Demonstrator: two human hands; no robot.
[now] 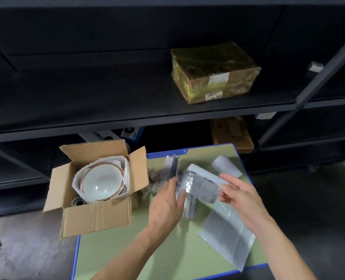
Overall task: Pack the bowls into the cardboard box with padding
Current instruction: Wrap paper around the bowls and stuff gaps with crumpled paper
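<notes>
dark shelving (127, 110) backs the green worktop (127, 259); i see left hand (166, 203) and right hand (239, 191) pinching edges of limp, light bubble wrap (203, 187); boxed bowls (102, 181) look breakable.

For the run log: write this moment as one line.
stage: padding | bowls: in open cardboard box | left hand: holds bubble wrap | right hand: pinches bubble wrap

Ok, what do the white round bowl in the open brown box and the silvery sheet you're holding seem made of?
The white round bowl: likely glazed ceramic or porcelain, glossy with a highlight and coppery rim. The silvery sheet: apparently plastic bubble wrap, translucent and dimpled, though blurred.
</notes>
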